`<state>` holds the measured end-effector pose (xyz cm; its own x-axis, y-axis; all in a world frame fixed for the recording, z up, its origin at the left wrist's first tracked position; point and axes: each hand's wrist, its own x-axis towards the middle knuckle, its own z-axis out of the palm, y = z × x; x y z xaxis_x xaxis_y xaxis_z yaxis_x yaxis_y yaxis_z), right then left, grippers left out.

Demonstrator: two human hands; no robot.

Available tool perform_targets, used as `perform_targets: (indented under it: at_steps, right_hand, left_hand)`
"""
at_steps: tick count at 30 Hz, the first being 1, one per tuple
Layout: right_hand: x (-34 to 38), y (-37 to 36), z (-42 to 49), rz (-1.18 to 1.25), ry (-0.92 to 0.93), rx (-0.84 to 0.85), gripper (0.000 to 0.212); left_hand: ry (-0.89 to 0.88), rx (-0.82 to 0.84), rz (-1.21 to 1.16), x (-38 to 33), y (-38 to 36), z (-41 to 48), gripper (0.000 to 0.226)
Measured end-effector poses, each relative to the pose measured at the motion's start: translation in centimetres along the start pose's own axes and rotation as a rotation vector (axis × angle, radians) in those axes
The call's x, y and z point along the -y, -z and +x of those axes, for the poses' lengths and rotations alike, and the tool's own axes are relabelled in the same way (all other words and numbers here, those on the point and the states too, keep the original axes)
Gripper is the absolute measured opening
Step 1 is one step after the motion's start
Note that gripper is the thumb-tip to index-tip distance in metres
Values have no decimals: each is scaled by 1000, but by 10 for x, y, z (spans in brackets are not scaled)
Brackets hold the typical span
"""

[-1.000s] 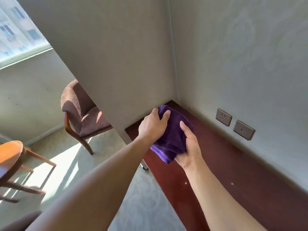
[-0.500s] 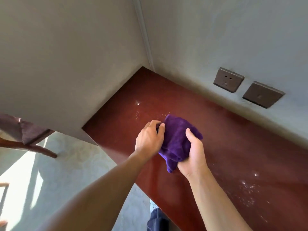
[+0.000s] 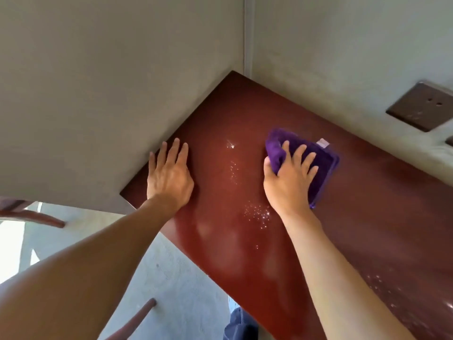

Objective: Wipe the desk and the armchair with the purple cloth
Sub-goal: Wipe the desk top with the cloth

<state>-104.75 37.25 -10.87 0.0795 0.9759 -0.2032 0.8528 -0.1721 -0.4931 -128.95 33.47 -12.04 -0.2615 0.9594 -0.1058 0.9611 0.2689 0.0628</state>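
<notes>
**Purple cloth pressed flat on the bench near the corner**

Far left, below the wall's edge, a curved wooden piece (image 3: 31,217) shows; it may be part of the armchair, but too little is visible to be sure. The left hand (image 3: 171,177) lies palm down on the red-brown bench (image 3: 367,229), close to the left wall. Its fingers (image 3: 172,150) are straight and together and hold nothing. It looks placed there as a prop, steadying the body while the other arm works.

Between the hands a trail of bright specks (image 3: 257,214), droplets or dust, runs from near the corner toward the front edge. This is likely what the wipe is for.

The right hand (image 3: 286,185) bears down on the purple cloth (image 3: 321,158). Its fingers (image 3: 297,153) are spread and nearly straight, pressing rather than gripping, which suits sliding a folded pad under even weight. The cloth rests on the bench just right of the specks, partly under the palm. Its long axis seems to follow the hand, from the front edge toward the back wall. Its far right corner carries a pale label (image 3: 323,143) and points at the wall sockets (image 3: 421,106).
</notes>
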Motion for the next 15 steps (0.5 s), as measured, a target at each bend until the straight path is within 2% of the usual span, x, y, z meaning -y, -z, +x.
perform_targets:
  at_steps: [1, 3, 8, 15]
  right_hand:
    - [6, -16, -4, -136, 11, 13, 69]
    - [19, -38, -5, -248, 30, -19, 73]
    - [59, -62, 19, -321, 171, -12, 72]
    - [107, -87, 55, -348, 276, 94, 73]
  left_hand:
    - [-12, 24, 6, 6, -3, 0, 60]
    - [-27, 23, -5, 10, -9, -1, 58]
    - [-42, -34, -7, 15, -17, -3, 57]
    - [-69, -56, -19, 20, -19, -2, 58]
